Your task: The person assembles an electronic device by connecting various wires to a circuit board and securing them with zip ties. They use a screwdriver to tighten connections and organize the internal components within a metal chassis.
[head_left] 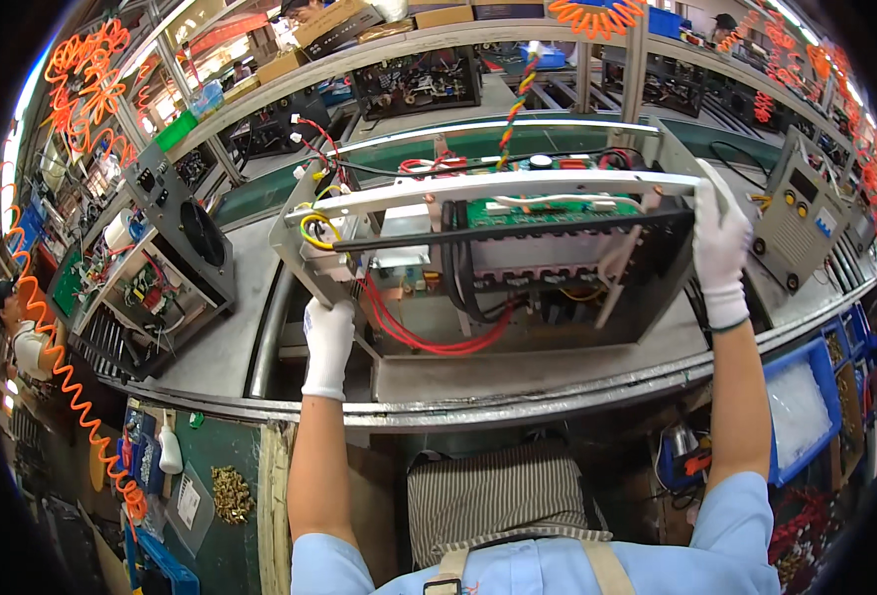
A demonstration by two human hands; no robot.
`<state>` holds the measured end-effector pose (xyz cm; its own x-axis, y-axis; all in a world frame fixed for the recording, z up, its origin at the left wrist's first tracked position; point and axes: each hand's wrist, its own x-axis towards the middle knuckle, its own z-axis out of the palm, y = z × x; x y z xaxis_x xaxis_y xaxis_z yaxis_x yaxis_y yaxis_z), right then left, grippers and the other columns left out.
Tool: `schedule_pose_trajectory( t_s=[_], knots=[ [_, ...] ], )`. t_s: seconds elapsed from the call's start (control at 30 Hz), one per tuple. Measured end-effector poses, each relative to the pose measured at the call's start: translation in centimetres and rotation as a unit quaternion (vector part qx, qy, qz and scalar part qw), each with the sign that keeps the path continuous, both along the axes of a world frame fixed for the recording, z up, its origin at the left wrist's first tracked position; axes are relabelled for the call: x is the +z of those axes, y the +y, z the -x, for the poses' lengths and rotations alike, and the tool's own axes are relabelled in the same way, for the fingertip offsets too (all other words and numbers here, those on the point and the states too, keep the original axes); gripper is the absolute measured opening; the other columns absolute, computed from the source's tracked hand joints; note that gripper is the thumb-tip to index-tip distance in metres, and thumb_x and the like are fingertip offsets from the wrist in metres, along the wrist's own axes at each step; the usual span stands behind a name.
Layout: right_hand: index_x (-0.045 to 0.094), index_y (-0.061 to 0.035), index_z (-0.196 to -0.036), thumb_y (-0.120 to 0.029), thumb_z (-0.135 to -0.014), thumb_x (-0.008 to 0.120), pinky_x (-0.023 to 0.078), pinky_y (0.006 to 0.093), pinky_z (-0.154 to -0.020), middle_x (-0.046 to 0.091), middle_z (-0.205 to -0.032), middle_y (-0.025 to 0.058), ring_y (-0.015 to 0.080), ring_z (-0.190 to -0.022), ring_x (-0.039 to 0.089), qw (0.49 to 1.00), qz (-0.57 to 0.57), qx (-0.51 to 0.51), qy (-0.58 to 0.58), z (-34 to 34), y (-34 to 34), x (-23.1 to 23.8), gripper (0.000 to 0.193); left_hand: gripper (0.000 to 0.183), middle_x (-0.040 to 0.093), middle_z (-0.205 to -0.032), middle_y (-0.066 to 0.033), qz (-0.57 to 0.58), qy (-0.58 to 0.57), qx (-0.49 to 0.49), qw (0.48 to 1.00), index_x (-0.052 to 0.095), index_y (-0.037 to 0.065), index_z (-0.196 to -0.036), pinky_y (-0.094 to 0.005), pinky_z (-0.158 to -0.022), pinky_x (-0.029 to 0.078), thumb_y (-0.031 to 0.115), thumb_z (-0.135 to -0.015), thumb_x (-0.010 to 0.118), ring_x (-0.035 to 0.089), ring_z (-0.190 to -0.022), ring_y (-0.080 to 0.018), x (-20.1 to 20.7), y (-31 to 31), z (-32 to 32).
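Observation:
An open metal machine chassis (558,347) stands in front of me on the conveyor line, with a green circuit board (558,208), black cables and a loop of red wires (438,340) inside it. My left hand (328,335), in a white glove, is closed on the chassis's lower left edge; its fingertips are partly hidden behind the metal. Higher up, my right hand (722,238), also gloved in white, grips the upper right corner. A twisted multicoloured cable (520,104) rises from the chassis's far side.
Another open unit with a fan (200,236) stands at left, and a grey unit with a knobbed panel (804,213) at right. Below the front rail are brass fittings (232,495), a white bottle (170,448) and a blue bin (806,402). Orange coiled hoses (71,382) hang at left.

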<state>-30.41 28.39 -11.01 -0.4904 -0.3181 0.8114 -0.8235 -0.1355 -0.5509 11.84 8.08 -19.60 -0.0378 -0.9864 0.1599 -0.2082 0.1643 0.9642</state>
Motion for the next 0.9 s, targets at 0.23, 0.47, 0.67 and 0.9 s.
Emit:
schedule_pose_trajectory(
  t_s=[0.23,0.47,0.67,0.9],
  knots=[
    [0.049,0.0017,-0.138,-0.037,-0.093,0.066,0.040,0.0368,-0.107,0.059,-0.131,0.0225,0.0315,-0.125,0.055,0.992,-0.098,0.057,0.061,0.5,1.4,0.0,0.062,0.021,0.065,-0.090,-0.0082,0.047,0.015,-0.086,0.995,0.058,0.001,-0.107,-0.0276,-0.067,0.049,0.011,-0.088,0.057,0.062,-0.078,-0.0136,-4.0,1.7,-2.4],
    [0.057,-0.0016,-0.131,-0.021,-0.088,0.070,0.042,0.0381,-0.104,0.061,-0.127,0.0197,0.0318,-0.120,0.057,0.977,-0.129,-0.076,0.154,0.3,20.3,-1.1,0.049,0.050,0.047,-0.146,-0.0152,0.090,-0.087,-0.115,0.985,0.044,-0.002,-0.143,-0.0349,-0.114,0.031,0.011,-0.096,0.056,0.042,-0.136,-0.0247,-6.0,9.5,-9.1],
    [0.067,-0.0023,-0.116,-0.016,-0.095,0.065,0.052,0.0256,-0.080,0.072,-0.101,0.0080,0.0123,-0.088,0.067,0.943,-0.056,-0.310,-0.113,7.0,40.1,-1.6,0.026,0.046,0.052,-0.141,-0.0184,0.071,-0.162,-0.078,0.981,0.049,-0.005,-0.138,-0.0362,-0.107,0.038,0.015,-0.097,0.057,0.051,-0.126,-0.0280,-5.2,12.5,-11.6],
    [0.071,-0.0127,-0.111,-0.034,-0.086,0.064,0.050,0.0388,-0.089,0.073,-0.105,0.0110,0.0284,-0.097,0.068,0.853,-0.497,-0.133,-0.081,7.6,32.0,-7.8,0.034,0.033,0.064,-0.124,-0.0157,0.194,-0.206,-0.157,0.946,0.058,-0.007,-0.127,-0.0378,-0.101,0.045,0.004,-0.096,0.055,0.059,-0.116,-0.0248,-1.4,15.6,0.1]
  ],
)
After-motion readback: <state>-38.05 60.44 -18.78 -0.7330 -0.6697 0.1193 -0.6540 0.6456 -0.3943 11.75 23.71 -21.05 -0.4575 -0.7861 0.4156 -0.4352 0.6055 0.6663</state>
